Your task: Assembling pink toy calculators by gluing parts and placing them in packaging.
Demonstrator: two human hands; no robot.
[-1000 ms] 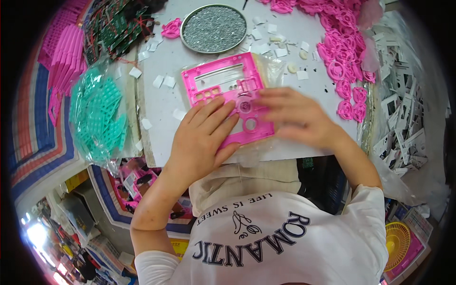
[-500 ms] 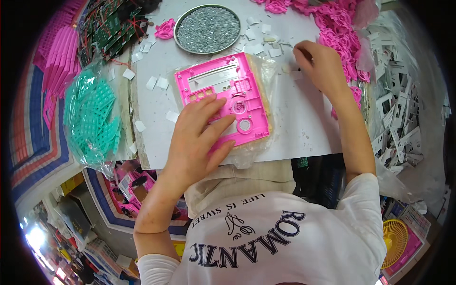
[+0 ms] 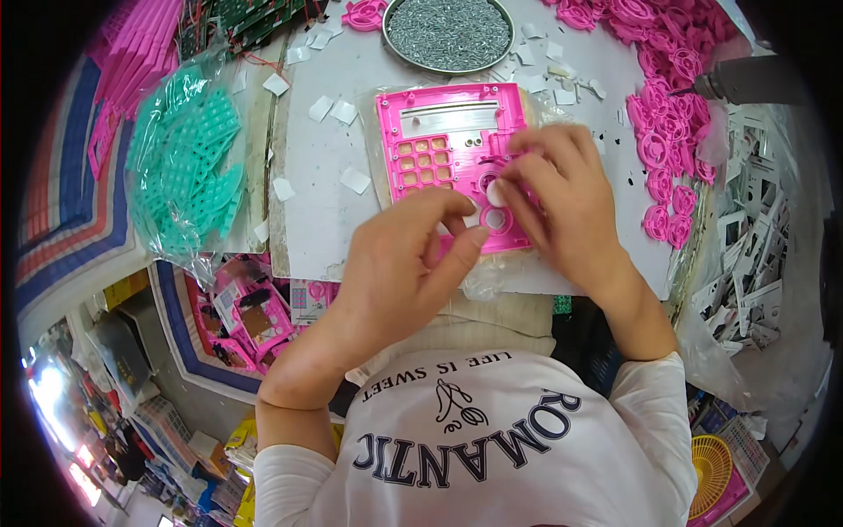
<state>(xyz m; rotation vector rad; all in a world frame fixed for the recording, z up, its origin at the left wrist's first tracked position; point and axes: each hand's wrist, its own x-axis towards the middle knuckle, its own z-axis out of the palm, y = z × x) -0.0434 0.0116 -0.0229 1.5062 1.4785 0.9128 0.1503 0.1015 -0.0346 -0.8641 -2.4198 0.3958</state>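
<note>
A pink plastic casing panel point(image 3: 423, 191) lies on the table in front of me, with a grid of square openings, a long window slot and round rings. Over its right side my right hand point(image 3: 566, 206) pinches a small white piece point(image 3: 497, 194) between the fingertips. My left hand point(image 3: 408, 255) comes over the lower edge of the panel, thumb and forefinger close together beside that piece. A bit of white shows at the left fingertips, too small to make out. Clear plastic film point(image 3: 481, 283) sticks out under the panel.
A round metal tray point(image 3: 450, 68) of small screws stands at the back, with white paper squares point(image 3: 355, 180) scattered around. Pink ring parts point(image 3: 672, 132) are heaped at right beside a dark tool point(image 3: 746, 81). Bagged green keypads point(image 3: 189, 167) lie left, white parts point(image 3: 755, 255) far right.
My right hand has come from the scattered white squares to the panel, now pinching a white piece. My left hand has lifted from lying flat into a pinch. The view has shifted.
</note>
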